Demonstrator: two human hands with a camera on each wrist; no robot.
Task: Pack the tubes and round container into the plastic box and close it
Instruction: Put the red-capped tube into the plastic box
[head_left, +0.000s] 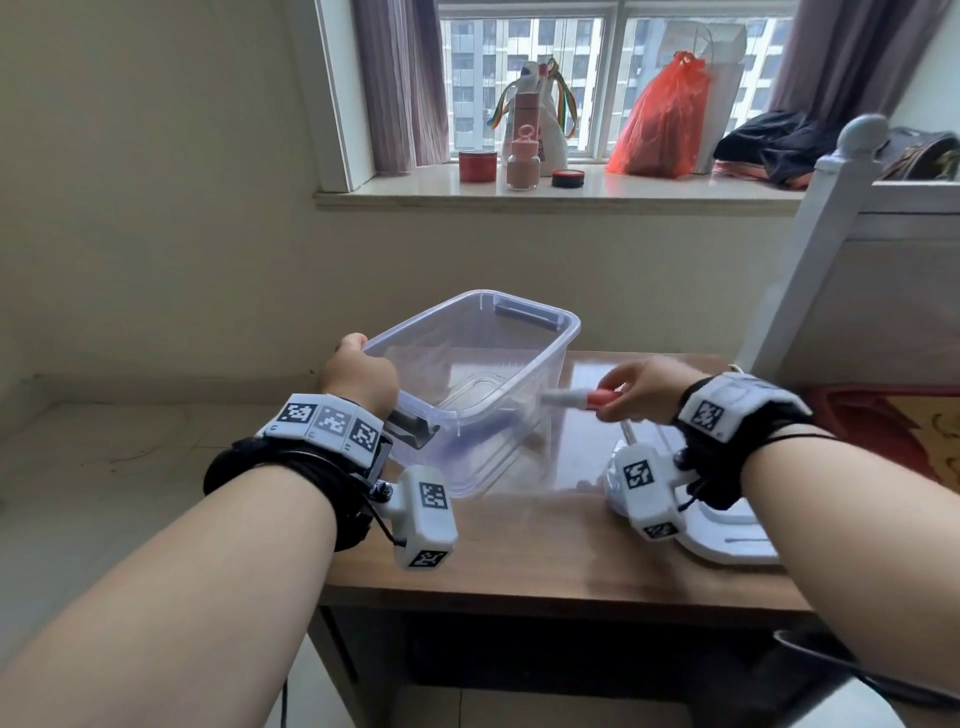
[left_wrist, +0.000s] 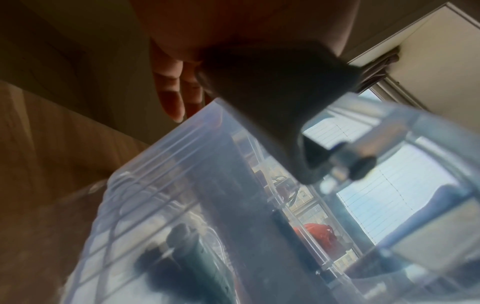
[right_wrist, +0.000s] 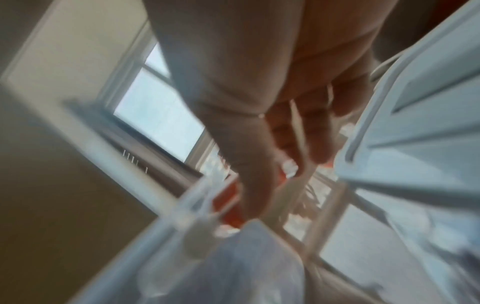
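Note:
A clear plastic box (head_left: 540, 332) stands open on the wooden table, tilted up at its near left. My left hand (head_left: 358, 376) grips the box's near-left rim by the dark latch (head_left: 413, 431); in the left wrist view its fingers (left_wrist: 170, 96) lie along the box wall (left_wrist: 182, 185). My right hand (head_left: 636, 392) pinches a red tube with a white cap (head_left: 582, 399) and holds it level against the box's right wall. The right wrist view is blurred and shows the fingers (right_wrist: 257, 185) round the red tube (right_wrist: 228, 207). The round container is not in sight.
The white box lid (head_left: 727, 535) lies on the table (head_left: 519, 566) at the near right, under my right wrist. A white bed post (head_left: 810, 244) stands at the right. The window sill (head_left: 519, 195) behind carries bottles, jars and a red bag (head_left: 660, 124).

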